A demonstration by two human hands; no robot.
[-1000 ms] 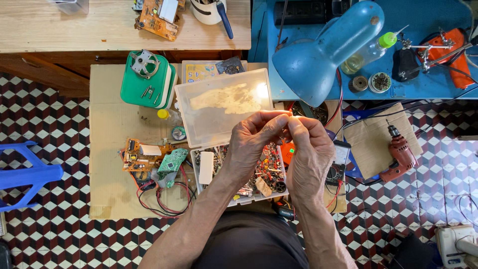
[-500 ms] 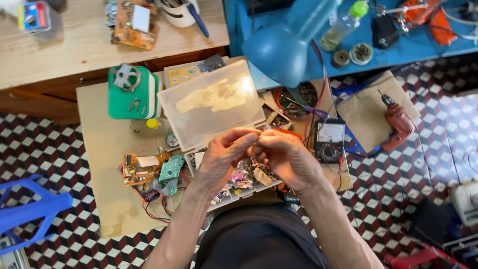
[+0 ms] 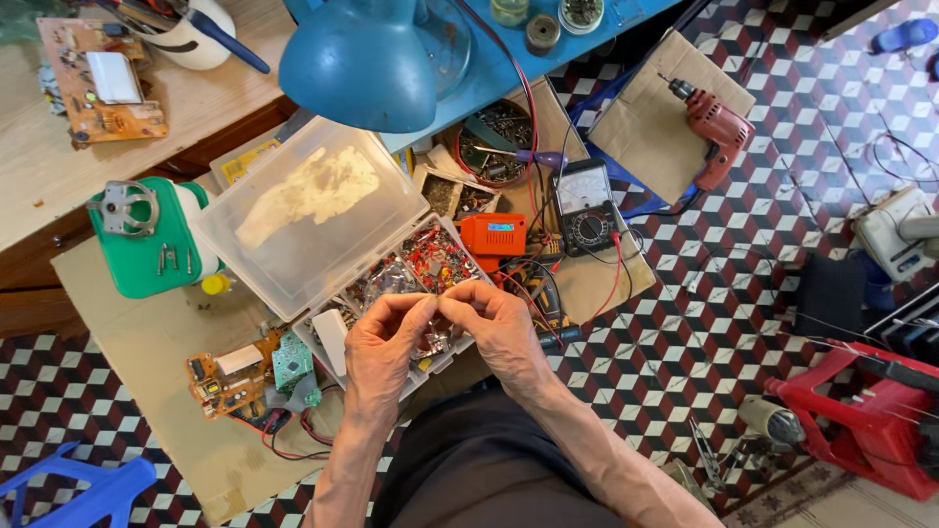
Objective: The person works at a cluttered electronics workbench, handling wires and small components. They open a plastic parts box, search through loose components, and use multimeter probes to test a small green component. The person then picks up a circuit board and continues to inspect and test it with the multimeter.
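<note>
Two hands are held together over the clear compartment box (image 3: 391,279), just in front of its raised lid. The left hand (image 3: 383,350) and the right hand (image 3: 501,330) are pressed fingertip to fingertip, pinching something too small to make out. Compared with half a second earlier, the hands sit a little closer to the box's open trays of small red parts, so sorting among them seems to be in progress. Right of the box an orange meter (image 3: 494,235) and an analogue multimeter (image 3: 584,202) are seen; left of it, a green circuit board (image 3: 291,364).
</note>
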